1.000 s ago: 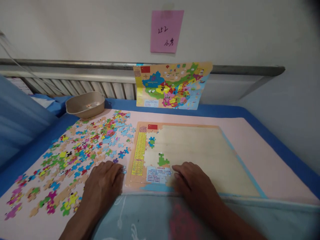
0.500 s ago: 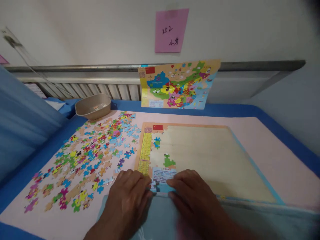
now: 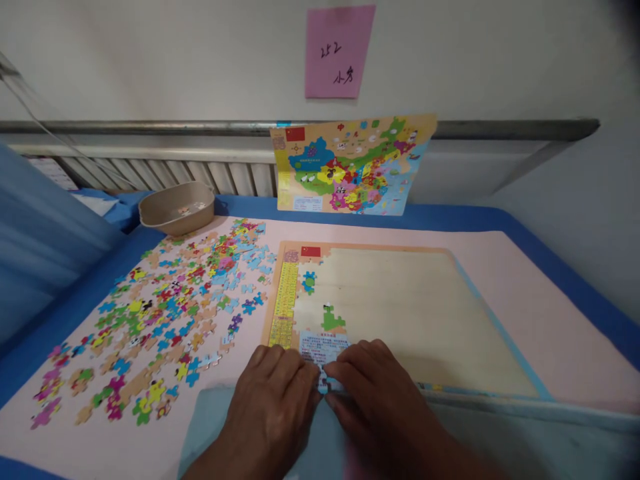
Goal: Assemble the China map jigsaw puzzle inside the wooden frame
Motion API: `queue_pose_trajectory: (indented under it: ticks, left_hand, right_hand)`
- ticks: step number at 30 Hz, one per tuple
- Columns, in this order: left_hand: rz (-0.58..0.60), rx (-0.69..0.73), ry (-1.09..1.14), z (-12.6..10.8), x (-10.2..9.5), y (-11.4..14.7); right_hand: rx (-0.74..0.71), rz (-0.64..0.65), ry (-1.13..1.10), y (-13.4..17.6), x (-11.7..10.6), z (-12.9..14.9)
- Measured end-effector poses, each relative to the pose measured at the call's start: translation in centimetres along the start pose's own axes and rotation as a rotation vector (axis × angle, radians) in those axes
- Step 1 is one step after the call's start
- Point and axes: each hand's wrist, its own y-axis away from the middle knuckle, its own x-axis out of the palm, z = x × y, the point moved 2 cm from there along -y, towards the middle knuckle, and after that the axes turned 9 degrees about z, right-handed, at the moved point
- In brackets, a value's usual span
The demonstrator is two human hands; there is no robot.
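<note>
My left hand [image 3: 273, 410] and my right hand [image 3: 376, 395] meet fingertip to fingertip at the near left edge of the wooden puzzle board [image 3: 400, 313]. Between their fingers they pinch a small light-blue puzzle piece [image 3: 325, 384], just below the printed text panel [image 3: 320, 345]. The board is mostly bare. A green piece [image 3: 331, 320], a blue and green piece [image 3: 309, 282], a red flag piece [image 3: 311, 251] and a yellow strip [image 3: 285, 303] sit in its left part. Several loose coloured pieces [image 3: 170, 307] lie spread to the left of my left hand.
A beige bowl [image 3: 177, 208] stands at the back left. A finished colourful map picture [image 3: 353, 165] leans on the rail behind the board, under a pink note [image 3: 339, 52] on the wall. A pink mat [image 3: 525, 320] covers the blue table; a light-blue cloth [image 3: 220, 427] lies at the near edge.
My left hand has come from the loose pieces to the board's near edge, bringing a piece. My right hand has shifted slightly left to meet it. The view has shifted a little.
</note>
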Motion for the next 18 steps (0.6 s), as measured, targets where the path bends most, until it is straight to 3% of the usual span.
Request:
queue_pose_trajectory:
  ticks: [5,9,13,18]
  left_hand:
    - [0.008,-0.010,0.039,0.0,0.0,-0.1]
    - [0.041,-0.028,0.115,0.0,-0.2,0.2]
    - [0.139,0.039,0.187,-0.2,0.2,0.6]
    - [0.147,0.170,0.089,-0.4,1.3,0.9]
  right_hand:
    - [0.021,0.026,0.009,0.0,-0.2,-0.3]
    - [0.132,0.074,0.075,0.3,-1.2,-2.3]
    - [0.256,0.196,0.131,0.6,-2.0,-4.1]
    - [0.253,0.212,0.102,0.5,-1.6,-4.1]
